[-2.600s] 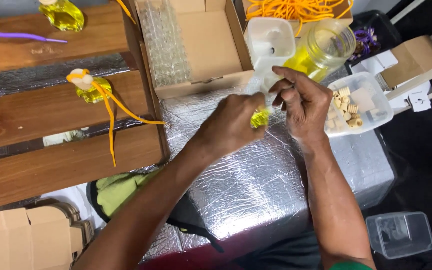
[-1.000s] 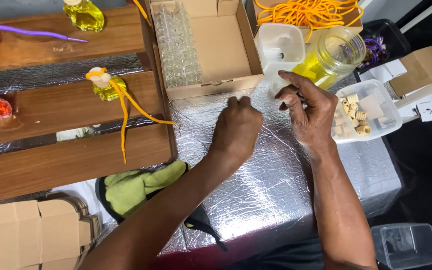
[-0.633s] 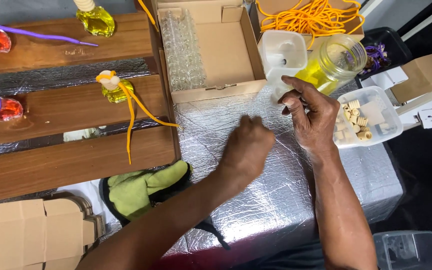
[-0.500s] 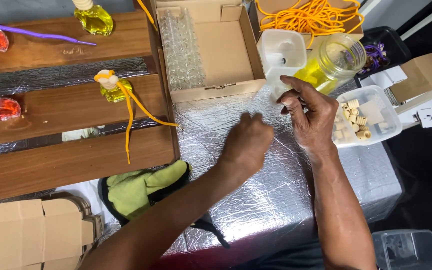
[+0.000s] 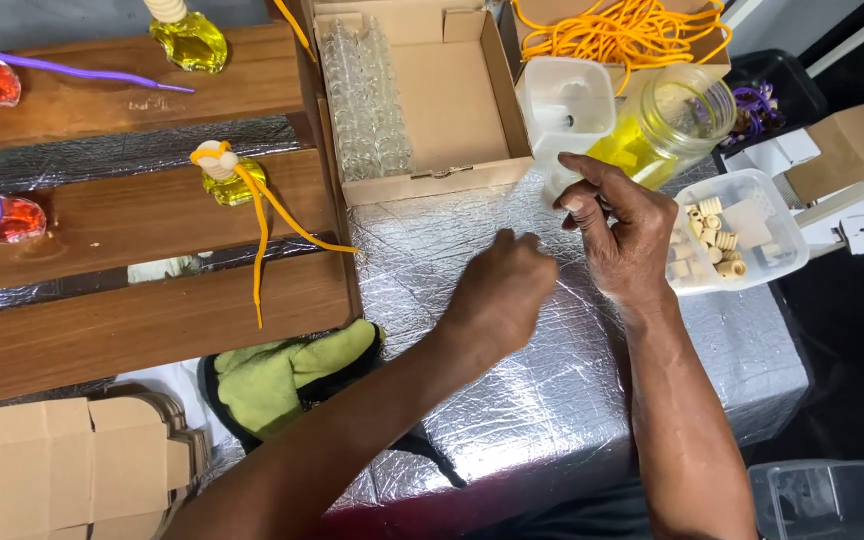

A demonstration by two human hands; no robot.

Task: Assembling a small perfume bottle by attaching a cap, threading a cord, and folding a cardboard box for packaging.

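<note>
Small bottle (image 5: 555, 190), clear, pinched in right hand (image 5: 620, 235) just below the tub (image 5: 567, 100), near the jar (image 5: 667, 125) of yellow liquid. Left hand (image 5: 500, 295) loosely curled over the foil (image 5: 512, 400), left of the bottle; contents cannot be told. On the shelves (image 5: 132, 200), several filled bottles; more empties in the box (image 5: 452, 100). Versus a second ago: left hand lowered away from the bottle.

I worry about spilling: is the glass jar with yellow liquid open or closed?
Open. The glass jar has no lid; its round mouth is uncovered, yellow liquid visible inside.
</note>
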